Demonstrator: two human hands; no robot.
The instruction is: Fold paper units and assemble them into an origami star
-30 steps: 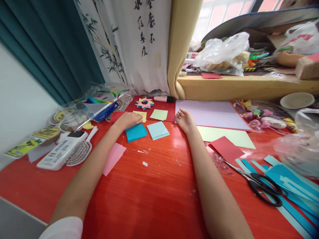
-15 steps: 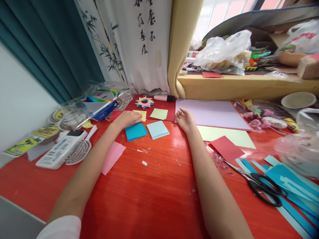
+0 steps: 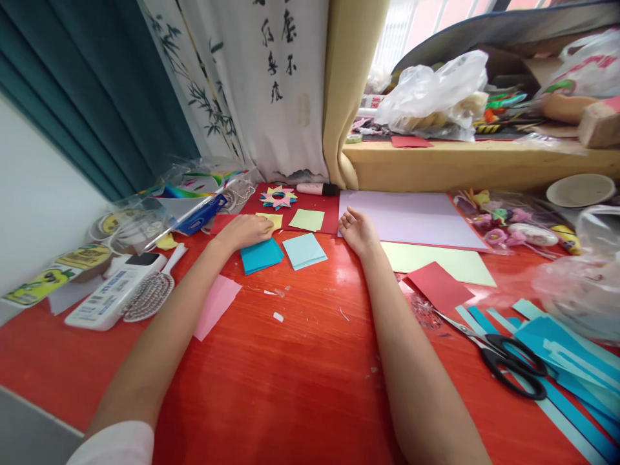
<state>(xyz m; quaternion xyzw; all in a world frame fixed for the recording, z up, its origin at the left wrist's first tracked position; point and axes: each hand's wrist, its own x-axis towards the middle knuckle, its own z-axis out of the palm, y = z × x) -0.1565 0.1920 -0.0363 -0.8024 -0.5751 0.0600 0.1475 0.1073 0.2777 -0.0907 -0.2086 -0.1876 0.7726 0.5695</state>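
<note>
My left hand (image 3: 246,232) rests palm down at the left edge of a yellow paper square (image 3: 274,220), its fingertips touching or just beside it. Below that hand lies a stack of dark blue paper squares (image 3: 261,257). Light blue squares (image 3: 305,251) and a pale green square (image 3: 307,220) sit between the hands. My right hand (image 3: 357,231) rests on its side by the lilac sheet's left edge, fingers loosely bent and holding nothing. Behind the squares is a folded paper ring (image 3: 278,197) in pink, yellow and blue. A pink sheet (image 3: 217,305) lies partly under my left forearm.
Right of my right arm are a lilac sheet (image 3: 407,219), a red square (image 3: 440,288), black-handled scissors (image 3: 513,363) and blue paper strips (image 3: 566,349). A hairbrush (image 3: 151,294), a white box (image 3: 116,294) and tape rolls (image 3: 130,236) stand left. A pink marker (image 3: 314,189) lies behind.
Both hands keep their places on the table. The view has shifted slightly; nothing has been picked up or let go.
</note>
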